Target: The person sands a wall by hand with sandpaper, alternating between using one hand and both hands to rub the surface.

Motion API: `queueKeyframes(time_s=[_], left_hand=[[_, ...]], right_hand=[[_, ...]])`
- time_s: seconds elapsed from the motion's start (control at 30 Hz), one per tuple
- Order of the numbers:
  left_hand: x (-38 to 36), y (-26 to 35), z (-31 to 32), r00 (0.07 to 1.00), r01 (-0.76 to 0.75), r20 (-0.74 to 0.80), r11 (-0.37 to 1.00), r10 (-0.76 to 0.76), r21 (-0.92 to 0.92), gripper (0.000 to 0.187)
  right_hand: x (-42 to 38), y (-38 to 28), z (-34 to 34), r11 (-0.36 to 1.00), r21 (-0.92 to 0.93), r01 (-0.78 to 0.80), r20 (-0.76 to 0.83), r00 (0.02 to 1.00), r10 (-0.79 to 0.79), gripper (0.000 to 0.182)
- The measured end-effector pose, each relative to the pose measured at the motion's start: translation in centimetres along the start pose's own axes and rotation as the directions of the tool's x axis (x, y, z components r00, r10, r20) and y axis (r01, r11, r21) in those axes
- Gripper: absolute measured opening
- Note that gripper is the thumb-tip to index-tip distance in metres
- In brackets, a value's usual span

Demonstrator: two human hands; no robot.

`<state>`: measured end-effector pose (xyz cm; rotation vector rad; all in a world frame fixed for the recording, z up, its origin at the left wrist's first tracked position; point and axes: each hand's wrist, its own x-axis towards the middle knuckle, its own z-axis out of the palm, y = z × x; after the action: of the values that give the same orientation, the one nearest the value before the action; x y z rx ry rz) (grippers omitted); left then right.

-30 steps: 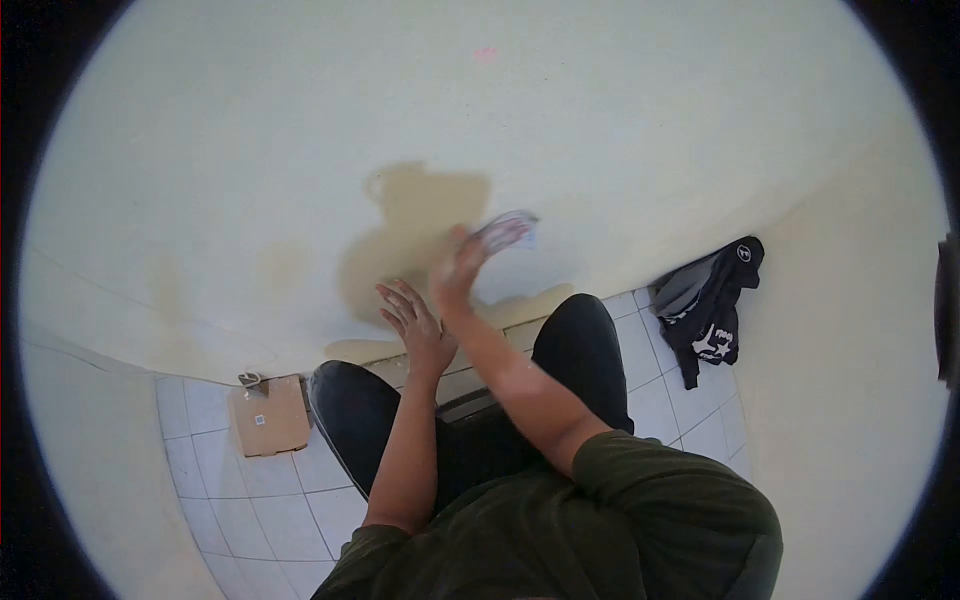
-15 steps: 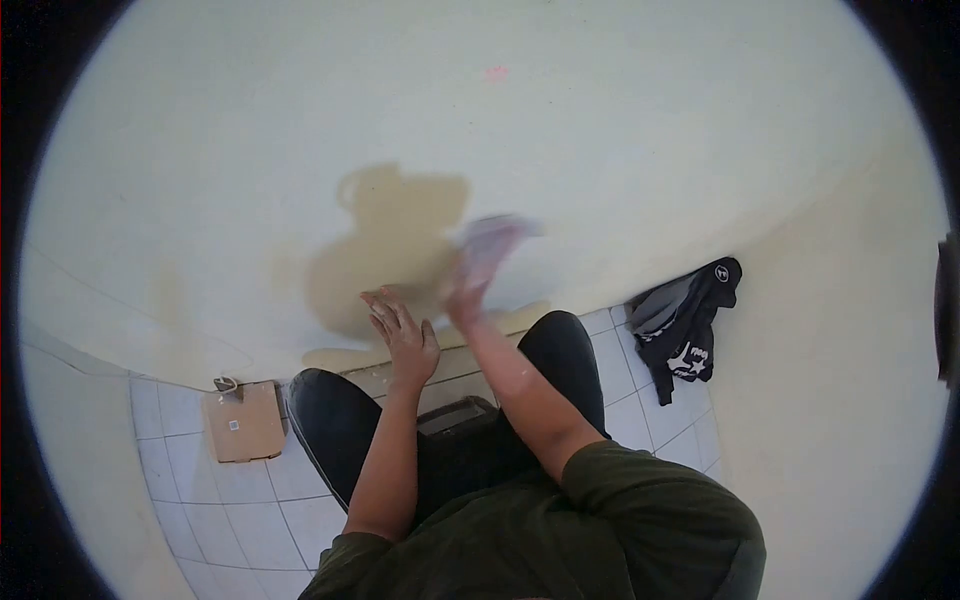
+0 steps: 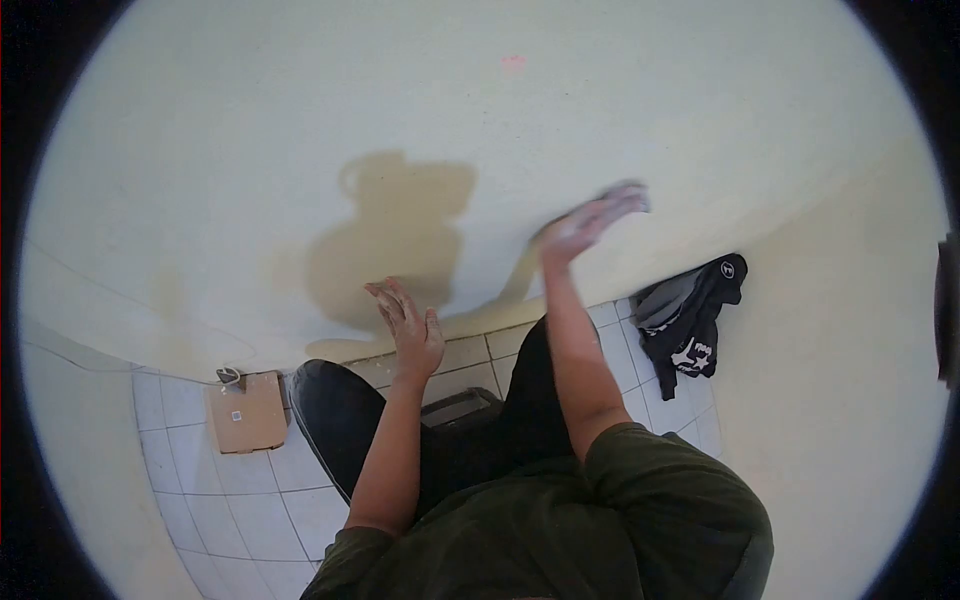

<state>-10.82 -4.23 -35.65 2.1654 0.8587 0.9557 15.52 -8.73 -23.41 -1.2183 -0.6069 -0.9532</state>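
Note:
A pale wall [image 3: 300, 130] fills the upper part of the view, with shadows of a head and arm on it. My left hand [image 3: 410, 325] is raised close to the wall's lower part, its fingers spread and dusted with a whitish coating; nothing is in it. Farther right and higher, my right hand [image 3: 592, 222] lies near or on the wall. Motion smears its fingers, and a whitish, flat shape covers them; whether that is a held thing or only coating, I cannot tell.
On the tiled floor [image 3: 240, 515] a cardboard piece [image 3: 247, 420] lies at the left, beside a small socket box [image 3: 229, 378] with a cable. A dark garment [image 3: 690, 320] lies against the wall at the right. Between my legs is a dark tray-like object [image 3: 458, 408].
My right hand has swept to the right and slightly up along the wall. My left hand has stayed in nearly the same place, fingers still apart.

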Motion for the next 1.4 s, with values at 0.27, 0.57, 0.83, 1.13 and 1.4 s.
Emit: queueKeyframes(time_s=[0.27,0.57,0.83,1.13,1.4], left_hand=[[0.0,-0.6,-0.3,1.000,-0.025,0.019,0.999,0.025,0.042,0.082],[-0.2,-1.4,0.5,0.996,-0.084,-0.010,0.996,0.084,0.007,0.079],[0.3,-0.9,0.4,0.997,-0.066,-0.030,0.997,0.065,-0.048,0.078],[-0.5,-1.0,0.5,0.999,-0.042,-0.006,0.995,0.041,-0.089,0.075],[-0.6,-1.9,0.7,0.994,-0.102,-0.031,0.995,0.101,-0.002,0.073]], right_hand=[[-12.0,0.4,-5.6,0.889,0.123,0.442,0.950,0.207,-0.235,0.055],[-1.6,-5.9,2.6,0.897,-0.056,0.438,0.559,0.759,-0.335,0.050],[-16.3,4.1,-7.8,0.846,0.015,0.534,0.861,0.424,-0.283,0.050],[-2.6,-9.8,3.8,0.897,-0.074,0.436,0.619,0.725,-0.302,0.051],[-15.0,1.3,-7.2,0.924,0.063,0.378,0.941,0.285,-0.181,0.058]])
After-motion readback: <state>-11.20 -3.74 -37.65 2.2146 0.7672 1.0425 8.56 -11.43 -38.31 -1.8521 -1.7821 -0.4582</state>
